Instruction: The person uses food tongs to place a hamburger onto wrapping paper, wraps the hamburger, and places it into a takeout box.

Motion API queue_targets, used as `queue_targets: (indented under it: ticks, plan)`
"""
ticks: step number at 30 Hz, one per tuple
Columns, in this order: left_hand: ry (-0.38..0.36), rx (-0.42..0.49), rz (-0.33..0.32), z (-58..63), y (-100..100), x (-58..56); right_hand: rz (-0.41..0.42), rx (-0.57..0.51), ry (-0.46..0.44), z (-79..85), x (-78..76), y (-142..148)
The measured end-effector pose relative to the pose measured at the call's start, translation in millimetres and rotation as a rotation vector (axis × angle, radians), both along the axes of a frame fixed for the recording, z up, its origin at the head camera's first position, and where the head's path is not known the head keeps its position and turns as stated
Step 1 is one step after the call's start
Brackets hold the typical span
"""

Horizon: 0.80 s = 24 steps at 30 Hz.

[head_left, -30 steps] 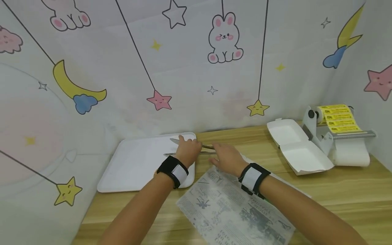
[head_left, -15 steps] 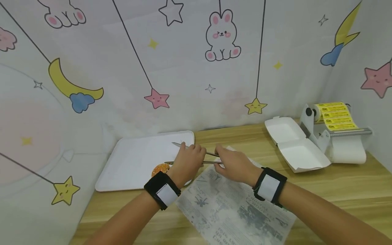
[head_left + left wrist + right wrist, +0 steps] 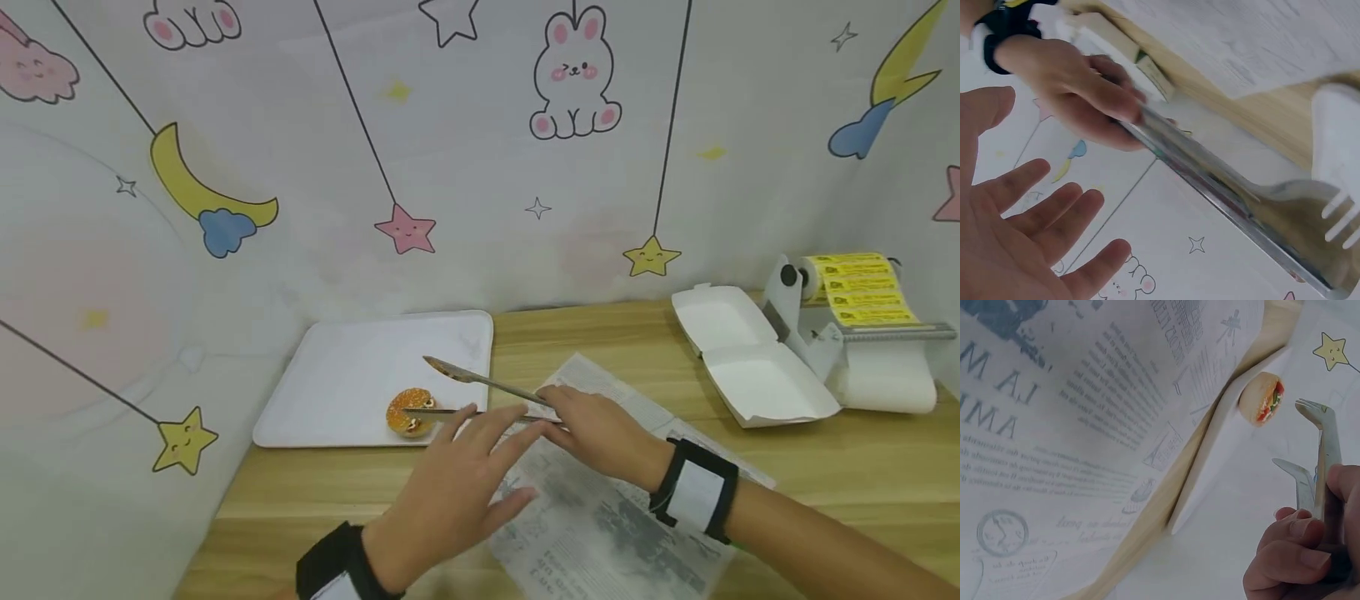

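Note:
A pair of metal tongs (image 3: pixel 459 373) is held near its hinge end by my right hand (image 3: pixel 600 429), its two arms spread and pointing left over the tray. My left hand (image 3: pixel 450 483) is just in front of the tongs, palm down, its fingers extended and holding nothing. In the left wrist view that hand (image 3: pixel 1029 231) shows spread fingers apart from the tongs (image 3: pixel 1204 175). A sesame-topped burger (image 3: pixel 407 412) sits at the near right corner of the white tray (image 3: pixel 337 375), partly behind the lower tong arm. Red and green filling shows in the burger (image 3: pixel 1262 400) from the right wrist.
A newsprint-patterned paper sheet (image 3: pixel 622 517) lies on the wooden table (image 3: pixel 300 517) under my right hand. Behind it at the right, an opened white takeaway box (image 3: pixel 761 379) stands beside a dispenser with a roll of yellow labels (image 3: pixel 862 292). A patterned curtain (image 3: pixel 480 167) hangs behind.
My left hand has let go of the tongs and drawn back toward me, its fingers straightened. More of the burger is uncovered. My right hand, with the tongs, has shifted slightly nearer.

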<state>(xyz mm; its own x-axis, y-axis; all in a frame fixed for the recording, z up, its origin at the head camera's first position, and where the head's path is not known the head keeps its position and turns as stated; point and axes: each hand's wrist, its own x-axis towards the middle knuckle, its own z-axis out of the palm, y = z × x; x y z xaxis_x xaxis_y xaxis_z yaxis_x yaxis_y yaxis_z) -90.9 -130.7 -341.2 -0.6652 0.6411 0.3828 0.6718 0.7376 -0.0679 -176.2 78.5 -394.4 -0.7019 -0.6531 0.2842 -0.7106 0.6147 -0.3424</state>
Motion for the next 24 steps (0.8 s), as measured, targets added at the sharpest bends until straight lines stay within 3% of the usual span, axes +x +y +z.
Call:
queue_targets:
  ticks: [2,4,6,10,13,16,19,24]
  plan:
    - [-0.008,0.031,-0.005,-4.4,-9.0,18.7,-0.013,0.005,-0.026,-5.7,-1.1,-2.5]
    - [-0.026,0.041,0.043,-12.7,-22.7,34.0,-0.023,0.008,-0.05,-10.8,-2.4,-5.7]
    - [-0.03,0.061,0.117,-23.8,-39.9,45.4,-0.027,0.018,-0.066,-13.5,-3.5,-8.7]
    - [-0.087,0.148,0.33,-43.0,-73.5,61.0,-0.028,0.025,-0.091,-14.1,-5.2,-14.5]
    - [-0.131,0.199,0.47,-51.1,-92.7,67.0,-0.039,0.032,-0.108,-13.8,-5.7,-19.4]
    - [-0.158,0.207,0.564,-54.8,-103.6,69.3,-0.058,0.062,-0.114,-15.7,-5.0,-24.5]
    - [-0.165,0.19,0.6,-56.7,-108.6,69.2,-0.061,0.085,-0.119,-19.7,-4.0,-29.4]
    - [-0.176,0.165,0.606,-56.8,-109.2,68.0,-0.045,0.077,-0.107,-27.2,-3.4,-34.9]
